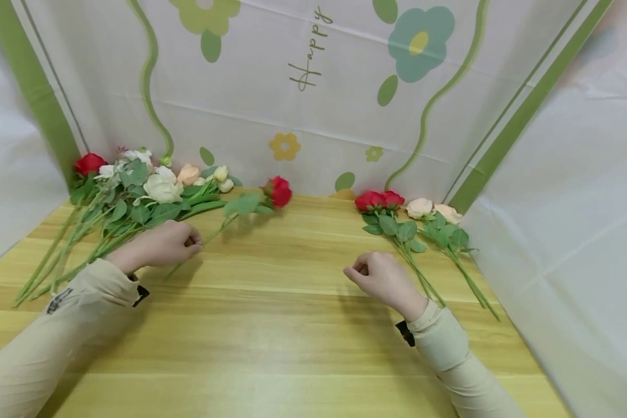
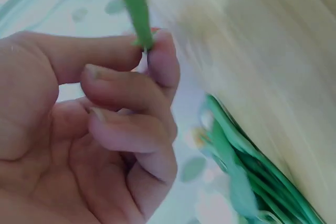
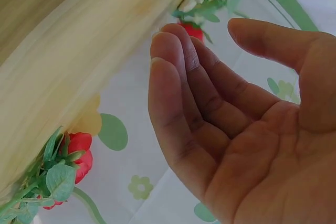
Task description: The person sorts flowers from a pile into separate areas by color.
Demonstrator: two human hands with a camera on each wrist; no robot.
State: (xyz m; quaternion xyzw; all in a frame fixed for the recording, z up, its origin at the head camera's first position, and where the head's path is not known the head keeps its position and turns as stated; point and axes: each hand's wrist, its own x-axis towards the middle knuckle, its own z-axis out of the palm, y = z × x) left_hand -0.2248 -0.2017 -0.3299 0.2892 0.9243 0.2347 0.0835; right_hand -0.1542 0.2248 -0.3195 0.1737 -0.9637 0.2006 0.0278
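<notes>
My left hand (image 1: 168, 244) pinches the green stem of a red rose (image 1: 279, 192) between thumb and index finger. The rose's bloom points to the right, with green leaves (image 1: 242, 204) just below it. In the left wrist view the pinched stem (image 2: 135, 11) rises from the fingertips, while the other fingers curl loosely. To the right, my right hand (image 1: 386, 281) hovers over the table, its fingers relaxed and bent with nothing in them. Two red roses (image 1: 371, 201) lie close beyond the right hand, beside two pale peach roses (image 1: 419, 208).
A heap of flowers lies at the table's back left, with a red rose (image 1: 90, 165), white blooms (image 1: 163, 187) and a peach bloom (image 1: 188, 174). Behind the wooden table (image 1: 271, 348) hangs a flower-printed cloth (image 1: 271, 75). White sheeting (image 1: 569, 278) borders the right side.
</notes>
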